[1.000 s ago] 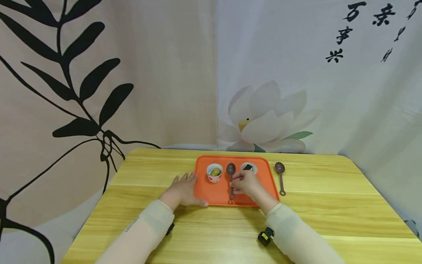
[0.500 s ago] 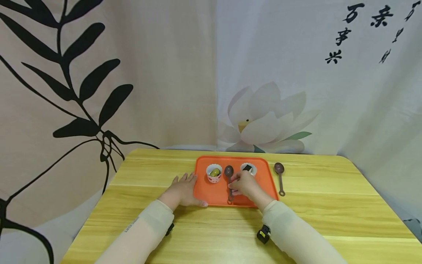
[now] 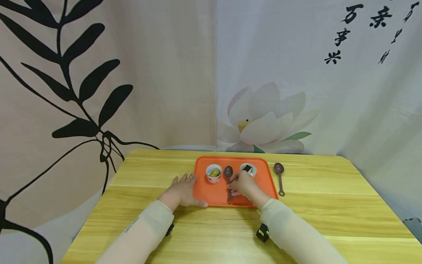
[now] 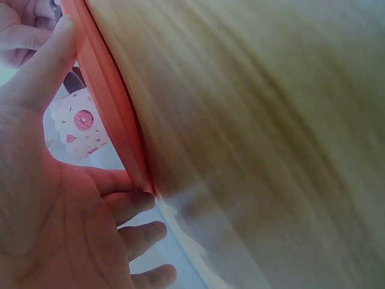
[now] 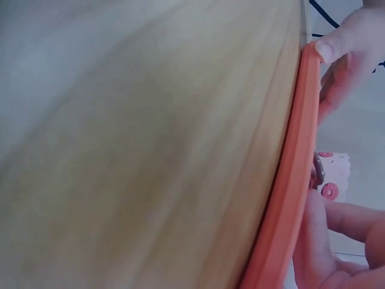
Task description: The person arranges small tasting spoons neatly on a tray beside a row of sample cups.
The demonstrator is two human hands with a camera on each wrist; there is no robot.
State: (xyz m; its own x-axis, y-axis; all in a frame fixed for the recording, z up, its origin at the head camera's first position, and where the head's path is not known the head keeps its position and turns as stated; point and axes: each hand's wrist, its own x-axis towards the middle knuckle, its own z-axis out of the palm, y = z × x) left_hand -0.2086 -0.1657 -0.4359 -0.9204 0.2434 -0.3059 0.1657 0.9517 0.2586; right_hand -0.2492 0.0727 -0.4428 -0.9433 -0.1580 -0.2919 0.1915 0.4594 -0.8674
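My left hand (image 3: 184,190) lies at the left side of the orange tray (image 3: 204,196), fingers spread. In the left wrist view its thumb (image 4: 48,66) touches the tray rim (image 4: 111,90). My right hand (image 3: 245,185) pinches a brown spoon (image 3: 228,171) by its handle over the middle of the tray, bowl end pointing away from me. Left of that spoon stands a patterned paper cup (image 3: 214,179) holding green-yellow pieces (image 3: 215,172). Behind my right hand is a white cup (image 3: 253,169) with a black-and-white piece (image 3: 247,168) in it, partly hidden.
A second brown spoon (image 3: 279,174) lies on the wooden table (image 3: 316,205), just right of the tray. A printed curtain (image 3: 171,91) hangs behind the table's back edge.
My right hand has shifted the spoon slightly to the left and toward me, with the movement slowing. My left hand stays at the tray's edge.
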